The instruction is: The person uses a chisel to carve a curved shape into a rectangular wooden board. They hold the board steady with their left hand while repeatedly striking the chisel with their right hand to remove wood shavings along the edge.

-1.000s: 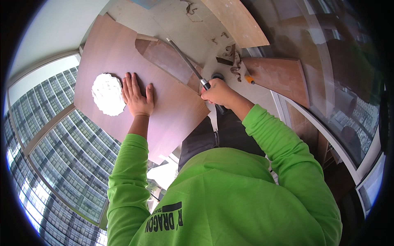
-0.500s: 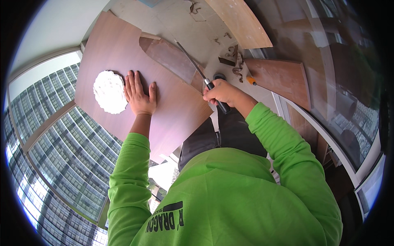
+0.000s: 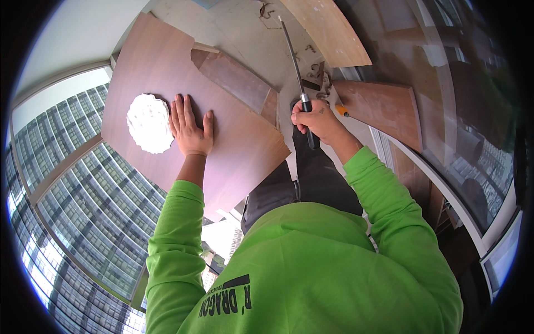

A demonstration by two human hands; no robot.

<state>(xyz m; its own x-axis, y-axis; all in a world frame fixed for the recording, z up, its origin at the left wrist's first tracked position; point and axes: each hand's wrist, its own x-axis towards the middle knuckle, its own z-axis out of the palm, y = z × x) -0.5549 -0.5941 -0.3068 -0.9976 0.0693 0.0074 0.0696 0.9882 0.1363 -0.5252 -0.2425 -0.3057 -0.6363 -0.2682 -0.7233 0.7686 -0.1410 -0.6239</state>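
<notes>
My left hand (image 3: 191,125) lies flat, fingers spread, on a large thin plywood board (image 3: 239,150), right beside a round hole (image 3: 147,122) cut through it. My right hand (image 3: 318,119) is closed on the black handle of a narrow hand saw (image 3: 293,58). Its long thin blade points up and away over the floor, to the right of the board's edge and clear of it. Both arms wear bright green sleeves.
A darker brown board piece (image 3: 236,80) sticks out from under the big board. Another plywood sheet (image 3: 328,28) lies at the top and a reddish-brown panel (image 3: 384,108) to the right, with a small orange tool (image 3: 342,111) beside it. Large windows (image 3: 67,195) show high-rise buildings at the left.
My right hand has swung the saw from lying slanted across the board's right edge to pointing nearly straight up, off the board. My left hand has stayed flat beside the hole.
</notes>
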